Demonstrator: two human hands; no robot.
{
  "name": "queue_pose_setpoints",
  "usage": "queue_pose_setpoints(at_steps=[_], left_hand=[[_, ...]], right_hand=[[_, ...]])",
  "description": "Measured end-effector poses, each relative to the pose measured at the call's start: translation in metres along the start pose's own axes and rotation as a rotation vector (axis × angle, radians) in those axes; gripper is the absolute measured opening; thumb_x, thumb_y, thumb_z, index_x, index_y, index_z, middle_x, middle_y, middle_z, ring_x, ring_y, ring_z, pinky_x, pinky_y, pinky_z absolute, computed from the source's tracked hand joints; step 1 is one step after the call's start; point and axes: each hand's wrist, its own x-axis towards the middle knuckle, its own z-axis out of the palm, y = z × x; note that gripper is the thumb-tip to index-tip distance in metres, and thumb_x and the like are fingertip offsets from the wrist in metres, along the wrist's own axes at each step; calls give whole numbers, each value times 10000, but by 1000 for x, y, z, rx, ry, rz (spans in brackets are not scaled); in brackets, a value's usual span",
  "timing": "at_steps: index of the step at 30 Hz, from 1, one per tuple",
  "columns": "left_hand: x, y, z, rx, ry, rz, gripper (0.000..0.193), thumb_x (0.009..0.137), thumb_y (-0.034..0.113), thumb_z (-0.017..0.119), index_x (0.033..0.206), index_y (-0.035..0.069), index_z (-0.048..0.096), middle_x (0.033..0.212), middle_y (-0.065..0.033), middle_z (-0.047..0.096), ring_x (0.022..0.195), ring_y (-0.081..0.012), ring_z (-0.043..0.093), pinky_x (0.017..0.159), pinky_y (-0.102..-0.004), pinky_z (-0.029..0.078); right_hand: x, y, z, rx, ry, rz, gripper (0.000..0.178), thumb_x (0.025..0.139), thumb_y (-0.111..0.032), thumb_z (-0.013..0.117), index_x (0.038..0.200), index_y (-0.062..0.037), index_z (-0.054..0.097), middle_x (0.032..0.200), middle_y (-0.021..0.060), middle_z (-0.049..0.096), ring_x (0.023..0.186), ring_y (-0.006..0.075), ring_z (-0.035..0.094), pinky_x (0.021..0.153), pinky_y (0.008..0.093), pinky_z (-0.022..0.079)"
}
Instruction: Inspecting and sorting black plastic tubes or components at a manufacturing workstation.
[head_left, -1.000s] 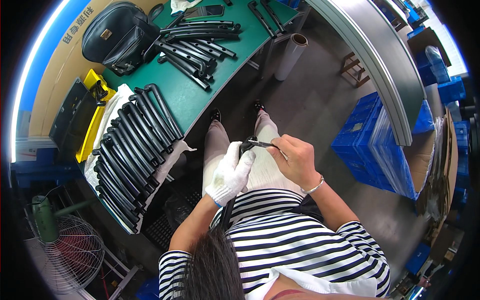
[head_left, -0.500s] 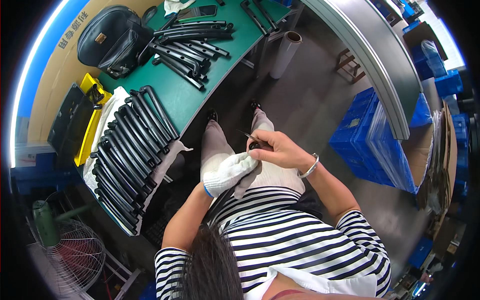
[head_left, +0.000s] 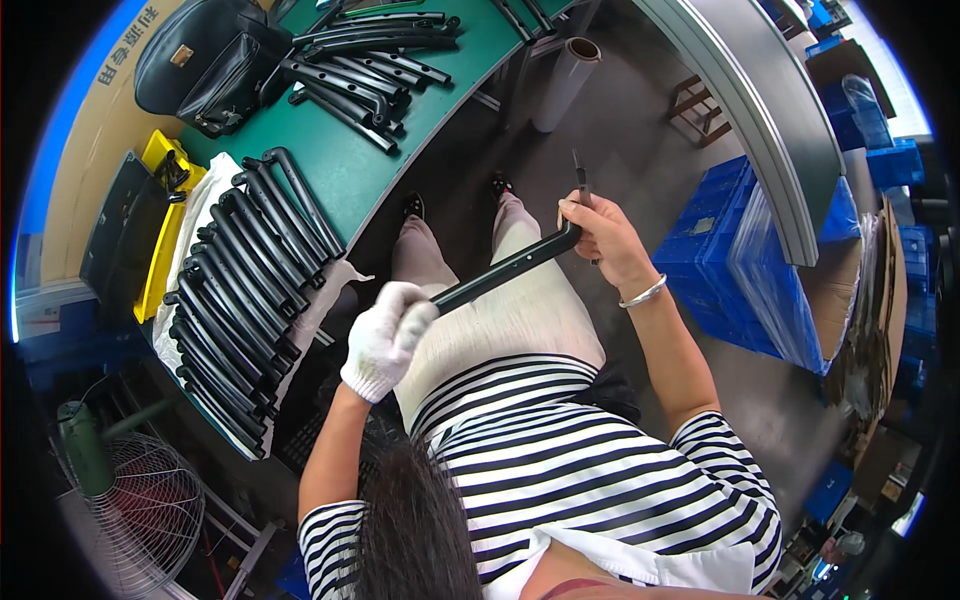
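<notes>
A black metal tube (head_left: pixel 505 270) with a bent end lies slantwise across my front, above my lap. My left hand (head_left: pixel 385 342), in a white knit glove, is closed round its lower left end. My right hand (head_left: pixel 612 240), bare, is at the bent upper end, fingers closed. It grips a slim dark-handled knife (head_left: pixel 582 182) whose thin pointed blade points away from me; the thumb and fingers also meet the tube's bend. Small holes show along the tube's side. More black tubes (head_left: pixel 245 265) of the same kind lie side by side on a white cloth at the left.
Another pile of black tubes (head_left: pixel 370 75) lies on the green table (head_left: pixel 345 175), by a black bag (head_left: pixel 205 65). A yellow bin (head_left: pixel 160 260) stands beyond the cloth. A wire fan (head_left: pixel 150 500) is at lower left, blue crates (head_left: pixel 705 250) at right, a wrapped roll (head_left: pixel 567 85) ahead.
My hands have moved apart, left hand leftward, right hand up and right. The tube, mostly hidden before, now stretches between them. The knife blade has swung to point away from me.
</notes>
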Motion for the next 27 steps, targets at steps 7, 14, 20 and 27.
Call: queue_pose_setpoints(at_steps=[7,14,20,27], left_hand=[[7,-24,24,-374,523,12,401,1105,323,359,950,46,603,870,-8,566,829,-83,496,800,-258,409],[-5,-19,26,-1025,375,-289,521,1083,527,336,940,98,597,524,57,354,363,-54,246,346,-249,184],[-3,-17,-1,-709,156,-290,579,1079,530,337,990,54,654,746,-53,625,593,-134,577,584,-275,498],[9,22,10,460,-289,166,353,943,332,614,1142,42,586,913,-206,657,844,-397,670,774,-471,541]], right_hand=[[-5,8,12,115,-50,-9,214,1008,-227,595,833,-104,577,619,-109,386,475,-12,286,422,174,215],[-5,9,14,83,-53,-9,206,1018,-214,567,875,-70,606,605,-115,355,458,-17,286,408,171,207],[-3,8,16,44,-69,-8,259,1041,-239,547,842,-77,580,600,-115,352,459,-13,278,419,178,202],[6,16,49,-354,-20,-168,344,1058,-290,545,772,-103,590,633,-90,463,480,-6,318,438,202,211]])
